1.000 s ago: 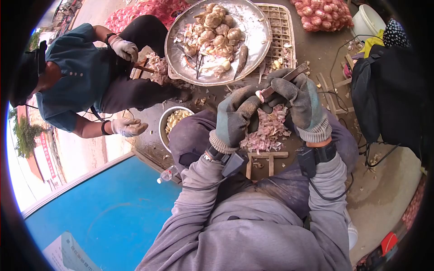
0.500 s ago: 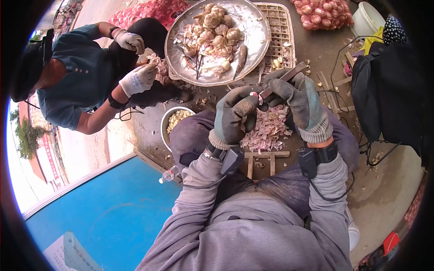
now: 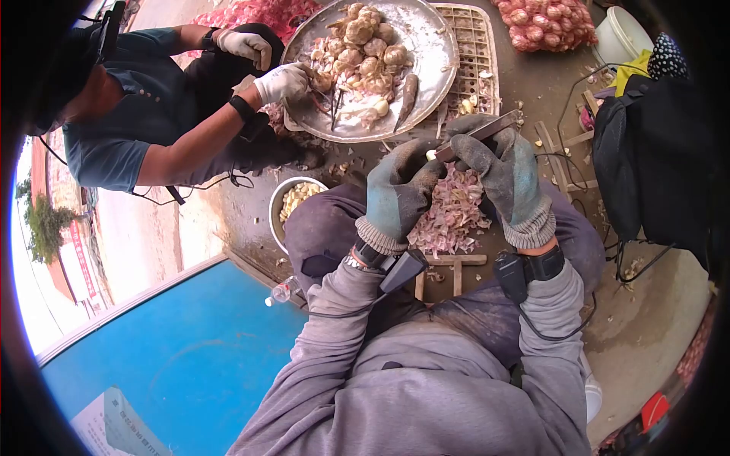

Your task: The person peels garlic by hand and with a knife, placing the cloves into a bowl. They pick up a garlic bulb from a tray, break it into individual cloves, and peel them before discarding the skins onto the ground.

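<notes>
My left hand (image 3: pixel 398 190), in a grey-blue glove, pinches a small pale garlic clove (image 3: pixel 432 154) at its fingertips. My right hand (image 3: pixel 502 171), also gloved, grips a knife (image 3: pixel 487 128) whose blade meets the clove. Both hands hover above a heap of pink garlic skins (image 3: pixel 455 209) between my knees. A large metal pan (image 3: pixel 426 57) of garlic bulbs (image 3: pixel 362 45) lies just beyond my hands.
A person in a teal shirt sits at the left, one white-gloved hand (image 3: pixel 280 82) reaching into the pan. A metal bowl (image 3: pixel 275 205) of peeled cloves stands by my left knee. Red mesh garlic sacks (image 3: pixel 544 24), a plastic crate (image 3: pixel 475 53), a white bucket (image 3: pixel 620 34) and a dark bag (image 3: pixel 646 159) surround me.
The other person's gloved hand moved from beside their knee up to the pan's rim. My hands lifted slightly; pink skin no longer shows on the clove.
</notes>
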A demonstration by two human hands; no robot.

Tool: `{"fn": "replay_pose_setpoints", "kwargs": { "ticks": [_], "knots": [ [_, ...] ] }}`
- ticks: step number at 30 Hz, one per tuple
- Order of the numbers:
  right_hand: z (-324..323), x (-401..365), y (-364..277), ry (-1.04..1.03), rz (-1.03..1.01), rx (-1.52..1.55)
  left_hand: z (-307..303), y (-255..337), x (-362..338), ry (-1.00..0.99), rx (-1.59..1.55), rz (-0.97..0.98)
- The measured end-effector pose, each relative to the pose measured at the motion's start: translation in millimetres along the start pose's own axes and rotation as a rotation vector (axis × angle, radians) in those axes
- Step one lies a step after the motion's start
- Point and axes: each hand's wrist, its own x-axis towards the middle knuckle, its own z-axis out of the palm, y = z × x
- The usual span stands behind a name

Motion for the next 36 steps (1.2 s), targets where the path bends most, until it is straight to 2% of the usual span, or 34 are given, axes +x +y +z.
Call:
{"fn": "replay_pose_setpoints", "kwargs": {
  "ticks": [5,7,8,10,11,13,17,20,23,27,30,32,36],
  "knots": [
    [3.9,-0.8,2.3,0.03,-0.021,-0.003,3.8,-1.7,-1.7,0.047,0.04,-0.012],
    [3.0,-0.9,3.6,0.023,-0.011,0.027,2.7,-1.2,-1.9,0.01,0.308,0.058],
    [2.0,-1.0,4.9,0.024,-0.011,0.026,2.7,-2.3,-2.3,0.009,0.307,0.058],
    [0.4,-0.7,6.0,-0.01,-0.015,0.008,2.6,-5.5,-2.8,0.037,0.403,0.223],
    [0.2,-1.0,3.4,-0.009,-0.017,0.007,2.9,-6.0,-3.0,0.036,0.403,0.225],
    [-0.1,-1.2,-5.6,-0.031,0.024,0.014,4.3,-5.2,-2.7,0.099,0.514,0.368],
    [-5.7,-0.1,5.0,-0.032,-0.003,0.044,4.3,-1.6,-4.4,0.051,0.499,0.337],
    [-10.5,1.9,8.3,-0.024,0.057,0.11,5.0,-8.9,-2.3,0.06,0.459,0.388],
    [-12.1,3.4,4.5,-0.008,0.088,0.212,3.7,-10.1,-0.4,0.036,0.377,0.348],
    [-10.6,2.0,-1.5,-0.001,0.085,0.094,1.5,-18.1,1.2,0.075,0.336,0.315],
    [0.0,-2.9,2.5,-0.023,0.004,-0.052,-0.1,-8.7,2.1,0.066,0.372,0.263],
    [2.7,-4.8,10.1,0.012,-0.111,-0.326,-0.8,-8.5,1.6,0.048,0.418,0.229],
    [6.5,-2.4,9.9,0.03,-0.253,-0.393,-1.2,-12.6,2.3,0.081,0.499,0.342]
  ]
}}
